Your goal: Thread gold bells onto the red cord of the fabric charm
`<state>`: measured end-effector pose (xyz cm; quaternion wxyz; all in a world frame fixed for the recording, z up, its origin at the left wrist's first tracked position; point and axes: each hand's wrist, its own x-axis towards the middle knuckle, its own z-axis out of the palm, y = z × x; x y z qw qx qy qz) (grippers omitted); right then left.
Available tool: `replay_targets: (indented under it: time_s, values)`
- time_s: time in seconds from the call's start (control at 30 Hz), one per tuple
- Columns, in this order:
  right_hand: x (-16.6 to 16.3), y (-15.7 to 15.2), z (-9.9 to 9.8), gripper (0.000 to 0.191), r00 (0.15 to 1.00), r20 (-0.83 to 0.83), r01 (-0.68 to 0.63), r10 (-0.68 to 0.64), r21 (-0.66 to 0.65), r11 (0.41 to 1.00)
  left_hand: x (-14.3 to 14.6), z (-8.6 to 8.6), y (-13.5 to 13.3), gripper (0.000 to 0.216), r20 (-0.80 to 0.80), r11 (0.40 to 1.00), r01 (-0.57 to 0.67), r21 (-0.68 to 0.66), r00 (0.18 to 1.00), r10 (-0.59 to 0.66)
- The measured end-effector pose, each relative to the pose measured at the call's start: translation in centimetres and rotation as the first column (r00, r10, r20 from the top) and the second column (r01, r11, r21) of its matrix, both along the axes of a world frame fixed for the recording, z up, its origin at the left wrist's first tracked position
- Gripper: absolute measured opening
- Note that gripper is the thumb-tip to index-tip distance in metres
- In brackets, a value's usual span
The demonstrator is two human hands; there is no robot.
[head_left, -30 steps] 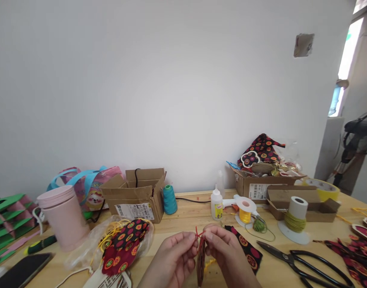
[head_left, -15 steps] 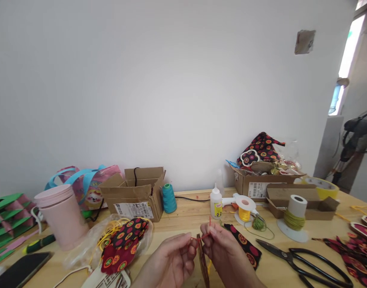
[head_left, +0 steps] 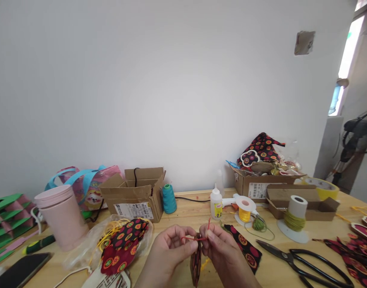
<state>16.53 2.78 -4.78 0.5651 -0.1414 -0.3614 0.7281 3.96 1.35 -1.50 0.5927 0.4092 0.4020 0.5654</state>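
Both hands meet low at the table's near edge: the left hand (head_left: 171, 252) and right hand (head_left: 221, 250) each pinch the thin red cord (head_left: 198, 238), fingertips closed on it, with a dark patterned fabric piece (head_left: 196, 262) hanging below between them (seen edge-on). Black scissors (head_left: 303, 260) lie to the right on the wooden table (head_left: 186, 216), a glue bottle (head_left: 216, 205) stands behind

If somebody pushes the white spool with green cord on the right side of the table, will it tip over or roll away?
The white spool with green cord stands upright on a wide flat flange, so a gentle push would probably slide it on the wooden table, not tip it. It looks light, so it should move easily. Knocked onto its side, the round shape would likely roll.
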Motion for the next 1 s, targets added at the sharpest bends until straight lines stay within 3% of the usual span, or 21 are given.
replay_targets:
  time_s: [0.13, 0.3, 0.5, 0.7, 1.0]
  values:
    - [0.2, -0.1, 0.5, 0.027, 0.998, 0.044, 0.046, -0.048, 0.031, 0.998, -0.4, 0.3, 0.3, 0.025, -0.166, 0.997, 0.056, 0.059, 0.985, -0.045]
    - [0.3, -0.1, 0.7, 0.025, 0.990, 0.098, 0.089, -0.101, 0.127, 0.988, -0.5, 1.0, 0.5, 0.025, -0.320, 0.995, 0.036, 0.094, 0.947, -0.004]
    - [1.0, -0.2, 1.1, 0.022, 0.984, 0.098, 0.135, -0.150, 0.142, 0.981, -0.4, 1.4, 0.3, 0.030, -0.323, 0.997, 0.054, 0.050, 0.946, -0.035]
    - [3.0, -0.7, 3.2, 0.017, 0.972, 0.042, 0.218, -0.232, 0.215, 0.952, -0.8, 1.4, 0.2, 0.031, -0.326, 0.997, 0.055, 0.050, 0.945, -0.036]
    - [3.9, -1.5, 5.7, 0.012, 0.985, -0.030, 0.172, -0.170, 0.083, 0.981, 0.1, 2.0, -1.0, 0.024, -0.486, 0.989, 0.122, 0.086, 0.871, -0.065]
